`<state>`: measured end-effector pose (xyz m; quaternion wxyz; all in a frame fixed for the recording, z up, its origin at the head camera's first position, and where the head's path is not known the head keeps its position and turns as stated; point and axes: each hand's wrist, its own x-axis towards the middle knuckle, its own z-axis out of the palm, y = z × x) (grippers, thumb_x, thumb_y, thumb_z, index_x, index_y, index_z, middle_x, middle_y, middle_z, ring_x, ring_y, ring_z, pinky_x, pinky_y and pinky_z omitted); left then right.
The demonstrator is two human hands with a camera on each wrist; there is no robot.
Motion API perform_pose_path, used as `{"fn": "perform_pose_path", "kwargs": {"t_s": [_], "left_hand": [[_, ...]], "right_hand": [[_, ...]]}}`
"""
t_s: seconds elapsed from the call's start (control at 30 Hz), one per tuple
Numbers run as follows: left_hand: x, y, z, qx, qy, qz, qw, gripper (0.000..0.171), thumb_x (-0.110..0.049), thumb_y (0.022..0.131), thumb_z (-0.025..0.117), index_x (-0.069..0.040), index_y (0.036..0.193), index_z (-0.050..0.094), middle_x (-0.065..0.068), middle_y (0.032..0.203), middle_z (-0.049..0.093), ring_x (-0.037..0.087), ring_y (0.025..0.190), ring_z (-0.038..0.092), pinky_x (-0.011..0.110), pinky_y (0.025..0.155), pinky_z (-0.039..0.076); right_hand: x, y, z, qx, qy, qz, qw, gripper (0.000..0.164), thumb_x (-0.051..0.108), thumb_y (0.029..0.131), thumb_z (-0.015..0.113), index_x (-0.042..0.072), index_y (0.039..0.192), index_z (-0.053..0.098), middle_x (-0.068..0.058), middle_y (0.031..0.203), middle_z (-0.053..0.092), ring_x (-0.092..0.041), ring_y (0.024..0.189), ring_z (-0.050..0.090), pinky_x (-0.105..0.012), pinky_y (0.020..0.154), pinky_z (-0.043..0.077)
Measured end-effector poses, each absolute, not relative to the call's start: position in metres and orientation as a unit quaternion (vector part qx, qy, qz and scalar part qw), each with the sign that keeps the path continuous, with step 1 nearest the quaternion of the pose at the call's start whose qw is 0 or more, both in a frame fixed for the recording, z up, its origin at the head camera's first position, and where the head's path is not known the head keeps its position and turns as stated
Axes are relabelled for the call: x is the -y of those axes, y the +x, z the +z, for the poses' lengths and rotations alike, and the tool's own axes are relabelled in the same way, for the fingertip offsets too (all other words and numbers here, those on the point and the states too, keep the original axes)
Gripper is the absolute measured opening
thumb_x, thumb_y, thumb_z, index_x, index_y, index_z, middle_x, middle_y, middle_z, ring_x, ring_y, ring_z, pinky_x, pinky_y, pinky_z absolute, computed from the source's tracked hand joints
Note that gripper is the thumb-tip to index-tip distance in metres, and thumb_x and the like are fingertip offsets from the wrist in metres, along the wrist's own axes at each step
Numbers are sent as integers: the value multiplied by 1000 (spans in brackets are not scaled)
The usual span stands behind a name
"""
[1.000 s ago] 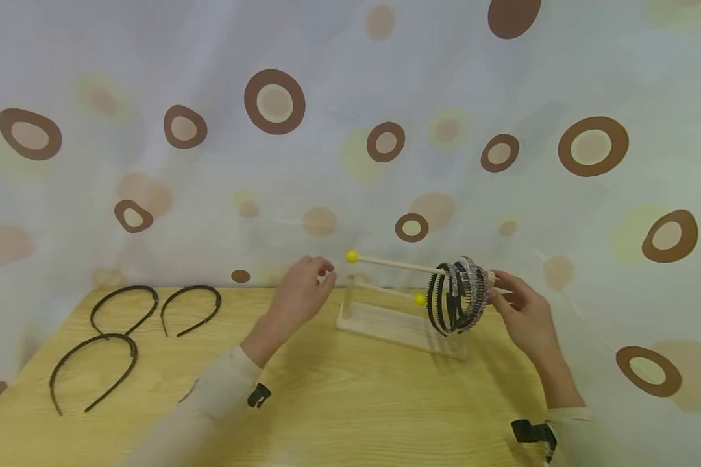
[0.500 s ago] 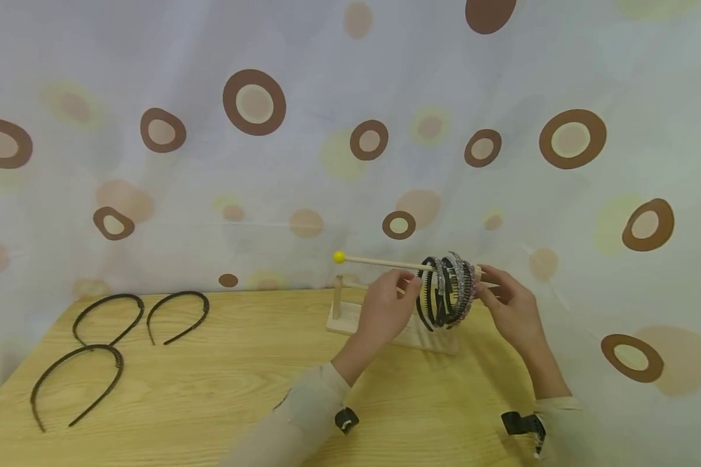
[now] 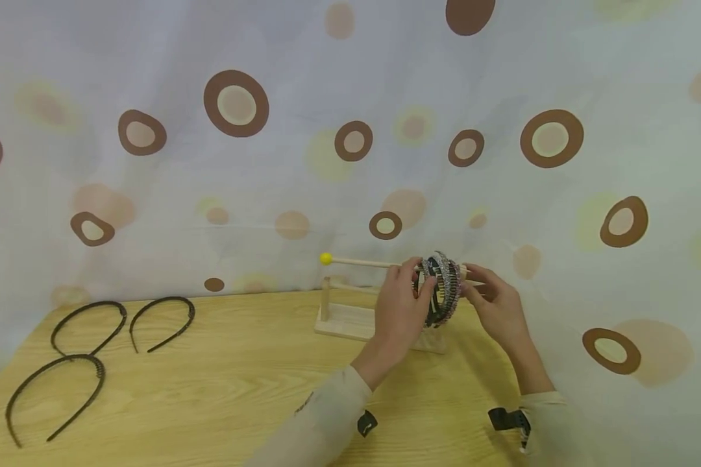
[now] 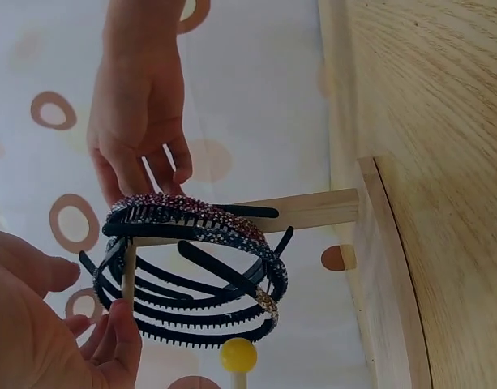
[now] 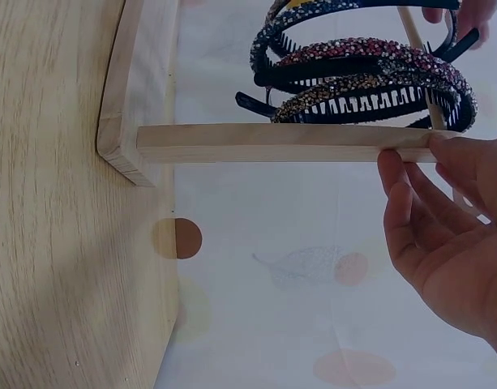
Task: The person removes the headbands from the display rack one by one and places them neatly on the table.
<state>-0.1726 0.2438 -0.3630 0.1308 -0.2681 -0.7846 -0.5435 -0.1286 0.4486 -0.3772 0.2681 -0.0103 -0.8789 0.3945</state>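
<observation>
Three black headbands lie left of the left hand's fingers. Between its fingers and the right hand's hangs one cluster of at least four more; overlap hides the exact number. The right fingers hold one wooden stand with two posts, two rods and two yellow balls, both near the left fingers. Two sleeves and two black straps show behind the fingers.

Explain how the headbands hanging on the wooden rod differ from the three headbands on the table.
Several hanging headbands carry glittery decoration; the three table headbands look plain and dark. The hanging headbands crowd together on the wooden rod; the table headbands lie more spread out. The left hand is at the hanging headbands, while no hand is near the table headbands. Both groups include dark, curved bands.
</observation>
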Motion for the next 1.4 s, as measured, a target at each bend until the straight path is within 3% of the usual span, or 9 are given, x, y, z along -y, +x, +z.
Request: {"fn": "perform_pose_path", "kwargs": {"t_s": [0.27, 0.47, 0.67, 0.93, 1.2, 1.4], "left_hand": [[-247, -181, -365, 766, -269, -577, 88, 41, -23, 102, 67, -8, 140, 58, 6, 99, 55, 9, 71, 52, 25, 59, 47], [-248, -184, -369, 736, -259, -620, 86, 38, -11, 98, 71, -5, 135, 61, 2, 95, 57, 8, 71, 55, 24, 58, 49], [-239, -188, -367, 733, -246, -624, 112, 38, -11, 96, 73, -11, 133, 64, 1, 96, 60, 7, 69, 58, 25, 58, 50], [-216, -197, -361, 738, -262, -597, 176, 40, -7, 95, 72, -13, 134, 63, 4, 103, 63, 11, 83, 66, 26, 62, 53], [-203, -212, -363, 725, -270, -594, 223, 40, 2, 96, 69, -9, 133, 60, 8, 106, 60, 18, 90, 67, 25, 73, 56], [-190, -219, -363, 674, -256, -641, 261, 37, 4, 96, 68, -8, 130, 61, 8, 107, 60, 19, 92, 67, 27, 75, 58]], "right_hand": [[-442, -132, -380, 880, -10, 400, 256, 44, 25, 103, 64, 13, 145, 58, -16, 127, 66, -34, 102, 69, -21, 79, 54], [-442, -133, -382, 886, -15, 395, 241, 44, 27, 104, 63, 14, 146, 57, -17, 126, 66, -33, 102, 69, -38, 81, 57], [-441, -134, -382, 884, -12, 402, 238, 44, 26, 104, 64, 14, 146, 57, -17, 126, 66, -34, 103, 69, -50, 84, 55], [-443, -133, -380, 888, -13, 392, 240, 45, 24, 104, 63, 12, 147, 56, -18, 128, 64, -34, 102, 69, -49, 84, 56], [-449, -129, -376, 890, -9, 382, 249, 45, 24, 104, 63, 12, 147, 56, -18, 128, 65, -33, 100, 70, -24, 77, 54], [-450, -126, -375, 891, -17, 381, 247, 45, 24, 104, 63, 13, 147, 56, -16, 128, 65, -31, 100, 70, -39, 80, 56]]}}
